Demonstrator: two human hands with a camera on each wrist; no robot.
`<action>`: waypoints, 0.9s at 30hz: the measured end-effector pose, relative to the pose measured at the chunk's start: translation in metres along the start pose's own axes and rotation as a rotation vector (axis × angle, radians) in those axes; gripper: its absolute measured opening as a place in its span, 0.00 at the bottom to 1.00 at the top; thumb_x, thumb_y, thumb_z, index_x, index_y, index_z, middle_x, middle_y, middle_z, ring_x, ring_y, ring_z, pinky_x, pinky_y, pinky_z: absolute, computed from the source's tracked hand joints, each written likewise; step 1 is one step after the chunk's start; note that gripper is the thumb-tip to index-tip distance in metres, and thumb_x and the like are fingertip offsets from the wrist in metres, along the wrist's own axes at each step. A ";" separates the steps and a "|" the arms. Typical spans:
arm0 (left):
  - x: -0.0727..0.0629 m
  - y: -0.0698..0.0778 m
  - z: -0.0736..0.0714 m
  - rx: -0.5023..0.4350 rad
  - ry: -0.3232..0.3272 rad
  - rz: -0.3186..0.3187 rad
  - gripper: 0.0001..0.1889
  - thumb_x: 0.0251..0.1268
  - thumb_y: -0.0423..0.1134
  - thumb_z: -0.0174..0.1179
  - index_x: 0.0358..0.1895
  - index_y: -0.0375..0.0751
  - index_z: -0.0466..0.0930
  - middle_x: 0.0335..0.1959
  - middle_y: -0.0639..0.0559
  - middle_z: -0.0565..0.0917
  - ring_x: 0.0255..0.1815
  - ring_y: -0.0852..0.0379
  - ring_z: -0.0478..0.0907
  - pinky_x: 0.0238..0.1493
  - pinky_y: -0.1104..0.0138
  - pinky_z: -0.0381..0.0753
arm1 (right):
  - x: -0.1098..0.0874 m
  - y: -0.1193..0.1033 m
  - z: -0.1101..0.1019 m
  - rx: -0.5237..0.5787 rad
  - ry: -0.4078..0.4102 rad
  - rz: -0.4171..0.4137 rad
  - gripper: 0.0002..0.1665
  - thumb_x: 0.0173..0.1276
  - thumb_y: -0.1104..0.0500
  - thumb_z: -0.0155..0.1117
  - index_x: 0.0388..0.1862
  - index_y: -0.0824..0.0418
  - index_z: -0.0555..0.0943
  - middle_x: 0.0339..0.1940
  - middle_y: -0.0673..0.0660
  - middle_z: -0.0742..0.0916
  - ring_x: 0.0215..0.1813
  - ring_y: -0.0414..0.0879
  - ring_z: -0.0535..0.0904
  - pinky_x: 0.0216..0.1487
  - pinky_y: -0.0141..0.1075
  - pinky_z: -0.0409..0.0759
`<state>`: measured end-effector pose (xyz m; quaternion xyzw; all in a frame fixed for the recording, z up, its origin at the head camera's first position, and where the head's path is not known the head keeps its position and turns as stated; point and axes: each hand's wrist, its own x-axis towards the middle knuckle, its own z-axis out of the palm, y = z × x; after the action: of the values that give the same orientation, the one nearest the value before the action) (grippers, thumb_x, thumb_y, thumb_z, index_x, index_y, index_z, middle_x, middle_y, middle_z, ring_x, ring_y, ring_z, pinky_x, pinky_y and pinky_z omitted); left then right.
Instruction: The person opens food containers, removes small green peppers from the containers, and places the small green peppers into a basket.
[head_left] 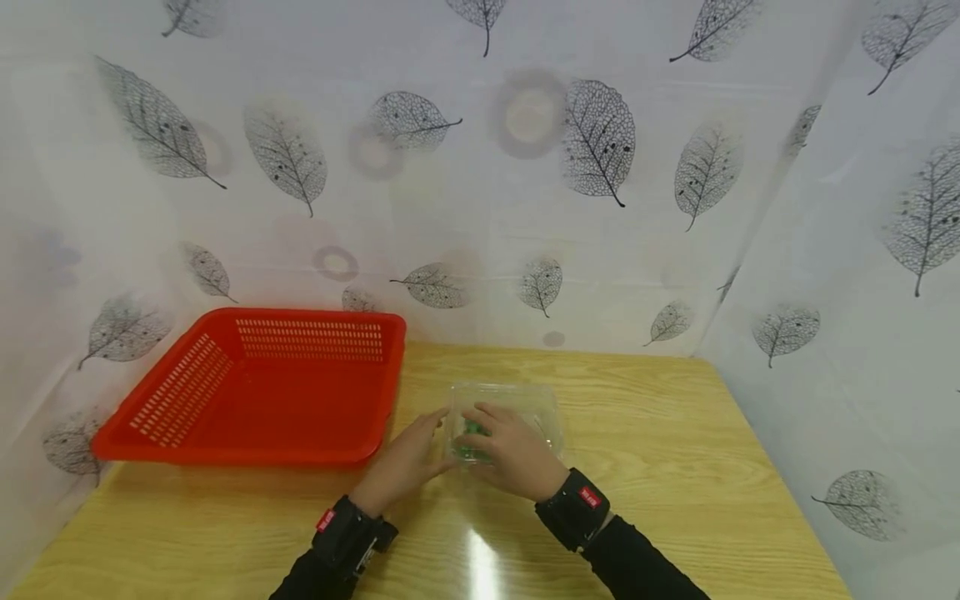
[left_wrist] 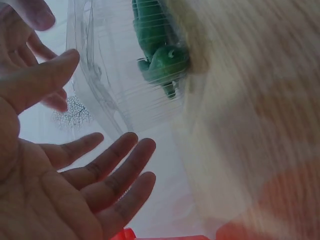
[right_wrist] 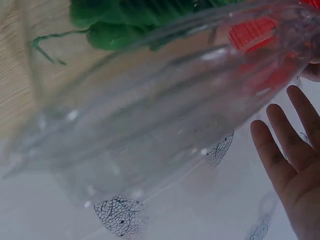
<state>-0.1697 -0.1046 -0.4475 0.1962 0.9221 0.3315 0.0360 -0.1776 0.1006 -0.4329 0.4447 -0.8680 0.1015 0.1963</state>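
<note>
A clear plastic box (head_left: 536,400) stands on the table, with glossy green items (left_wrist: 156,50) inside that look like peppers. In the right wrist view a thin curled stem sticks out from one of the green items (right_wrist: 130,17). My left hand (head_left: 401,462) is at the box's left side, its fingers extended and apart near the box edge in the left wrist view. Above the box is my right hand (head_left: 517,450), which partly hides it in the head view. Its fingers are spread and straight beside the clear plastic in the right wrist view.
A red plastic basket (head_left: 393,383) with slotted walls stands on the left of the table, close to my left forearm. The wood-grain table (head_left: 660,442) reaches back to a white leaf-patterned sheet (head_left: 495,225), which also hangs at both sides.
</note>
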 end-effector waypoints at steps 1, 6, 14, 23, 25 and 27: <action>0.000 0.000 0.001 0.003 -0.005 -0.020 0.38 0.56 0.45 0.65 0.68 0.37 0.60 0.63 0.39 0.71 0.61 0.43 0.72 0.55 0.51 0.76 | 0.002 -0.002 0.003 -0.008 -0.014 -0.007 0.21 0.50 0.50 0.74 0.45 0.50 0.84 0.57 0.58 0.81 0.61 0.56 0.75 0.59 0.46 0.76; -0.001 -0.002 0.006 -0.023 -0.038 -0.074 0.33 0.60 0.47 0.62 0.64 0.33 0.64 0.57 0.38 0.76 0.54 0.42 0.76 0.48 0.51 0.78 | 0.006 -0.005 0.014 -0.057 -0.050 -0.008 0.17 0.53 0.50 0.72 0.44 0.48 0.85 0.56 0.55 0.83 0.58 0.50 0.78 0.55 0.40 0.79; -0.001 -0.005 0.010 -0.083 -0.007 -0.116 0.25 0.60 0.44 0.63 0.57 0.37 0.69 0.52 0.39 0.79 0.51 0.42 0.78 0.46 0.51 0.79 | 0.010 -0.006 0.013 -0.070 -0.050 -0.023 0.16 0.53 0.52 0.73 0.43 0.49 0.85 0.54 0.55 0.84 0.55 0.49 0.80 0.54 0.37 0.79; 0.000 -0.010 0.015 -0.271 -0.023 -0.119 0.19 0.61 0.45 0.62 0.47 0.40 0.66 0.47 0.42 0.78 0.50 0.44 0.78 0.45 0.54 0.80 | 0.013 -0.006 0.013 -0.015 -0.050 -0.035 0.16 0.52 0.54 0.73 0.42 0.51 0.85 0.53 0.56 0.84 0.53 0.48 0.81 0.53 0.36 0.80; 0.001 -0.013 0.017 -0.306 -0.038 -0.129 0.21 0.60 0.46 0.63 0.48 0.39 0.65 0.47 0.41 0.78 0.49 0.44 0.79 0.45 0.54 0.80 | 0.014 -0.006 0.013 -0.003 -0.068 -0.028 0.16 0.52 0.55 0.73 0.42 0.51 0.85 0.53 0.56 0.84 0.53 0.48 0.81 0.52 0.36 0.80; 0.003 -0.015 0.018 -0.336 -0.056 -0.141 0.24 0.59 0.45 0.64 0.51 0.37 0.64 0.48 0.40 0.78 0.49 0.43 0.79 0.46 0.53 0.80 | 0.014 -0.006 0.012 0.001 -0.081 -0.025 0.16 0.53 0.54 0.72 0.43 0.51 0.85 0.53 0.56 0.84 0.53 0.47 0.81 0.52 0.36 0.80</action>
<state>-0.1741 -0.1031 -0.4706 0.1314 0.8640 0.4718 0.1171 -0.1832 0.0822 -0.4380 0.4594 -0.8695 0.0815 0.1619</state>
